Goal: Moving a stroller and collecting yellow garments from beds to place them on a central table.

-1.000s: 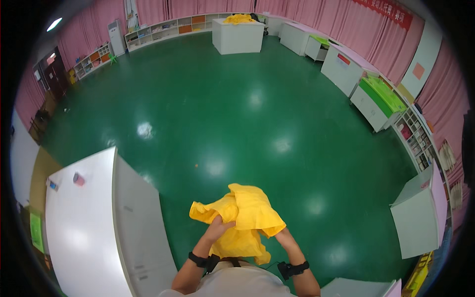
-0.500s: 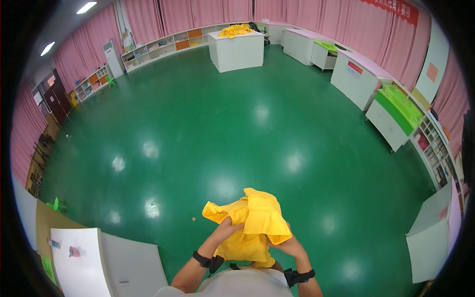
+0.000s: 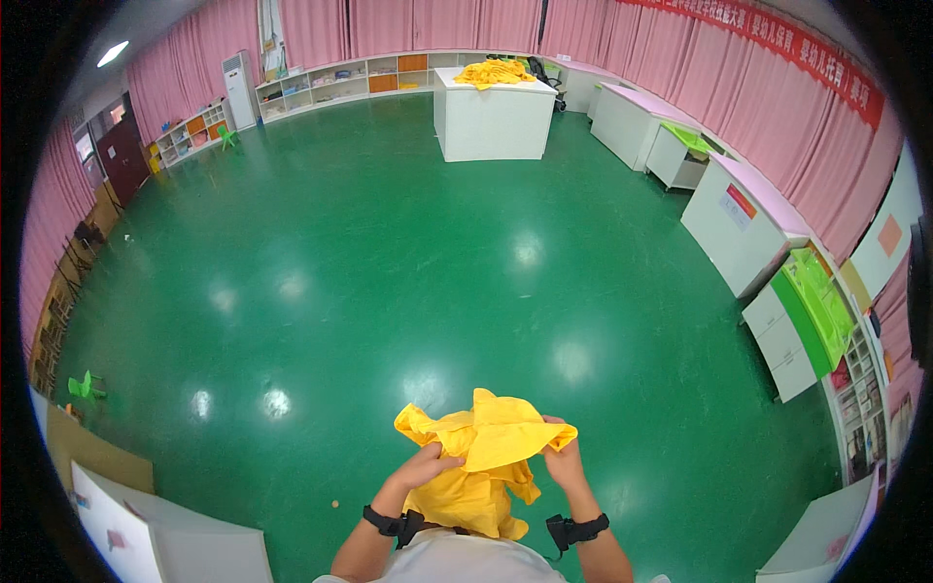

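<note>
A crumpled yellow garment (image 3: pixel 501 437) hangs in front of my body, held up by both hands. My left hand (image 3: pixel 424 467) is closed on its left side, with the thumb lying over the cloth. At the right end of an upper fold, my right hand (image 3: pixel 566 466) pinches the edge between thumb and fingers. Loose cloth droops below and between the hands, so the garment's exact kind is unclear. Black bands circle both my wrists.
Across the green floor (image 3: pixel 389 243) stands a white table (image 3: pixel 493 126) bearing a yellow cloth heap (image 3: pixel 494 74). White counters (image 3: pixel 729 223) and a green-topped cabinet (image 3: pixel 802 325) line the right. A white table (image 3: pixel 185 534) is near left; a small green chair (image 3: pixel 87 385) stands beyond it.
My right hand has risen to the garment's upper right edge, and the top fold has spread sideways. The view has shifted, with the far white table now slightly larger and further right.
</note>
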The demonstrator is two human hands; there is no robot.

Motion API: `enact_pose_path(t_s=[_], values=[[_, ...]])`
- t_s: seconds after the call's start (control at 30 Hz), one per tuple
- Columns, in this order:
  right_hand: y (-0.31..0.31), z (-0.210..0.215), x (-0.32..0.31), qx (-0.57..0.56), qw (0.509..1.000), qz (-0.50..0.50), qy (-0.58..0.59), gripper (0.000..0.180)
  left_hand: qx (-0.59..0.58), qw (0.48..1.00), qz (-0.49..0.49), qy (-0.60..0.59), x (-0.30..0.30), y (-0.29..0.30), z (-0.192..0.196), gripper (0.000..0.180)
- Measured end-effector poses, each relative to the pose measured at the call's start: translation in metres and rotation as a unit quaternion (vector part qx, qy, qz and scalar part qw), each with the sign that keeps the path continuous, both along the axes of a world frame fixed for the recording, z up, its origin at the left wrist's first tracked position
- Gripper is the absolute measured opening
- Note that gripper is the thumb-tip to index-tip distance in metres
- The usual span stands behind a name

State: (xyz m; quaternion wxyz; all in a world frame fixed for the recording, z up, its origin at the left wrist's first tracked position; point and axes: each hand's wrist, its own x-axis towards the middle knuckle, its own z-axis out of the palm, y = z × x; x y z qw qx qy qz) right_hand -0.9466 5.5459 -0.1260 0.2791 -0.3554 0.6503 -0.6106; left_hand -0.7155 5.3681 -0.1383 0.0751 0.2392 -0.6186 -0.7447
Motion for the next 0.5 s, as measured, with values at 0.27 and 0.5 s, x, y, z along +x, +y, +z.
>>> enact_pose_path(t_s=[0.27, 0.5], values=[[-0.161, -0.022, -0.232, 0.029, 0.941, -0.335, -0.027, 0.025, -0.052, 0.997, -0.044, -0.025, -0.200, -0.215, -0.001, 0.046], [-0.270, -0.048, -0.427, -0.017, 0.909, -0.404, -0.099, 0.026, -0.040, 0.998, -0.052, 0.018, -0.386, -0.385, 0.035, 0.046]])
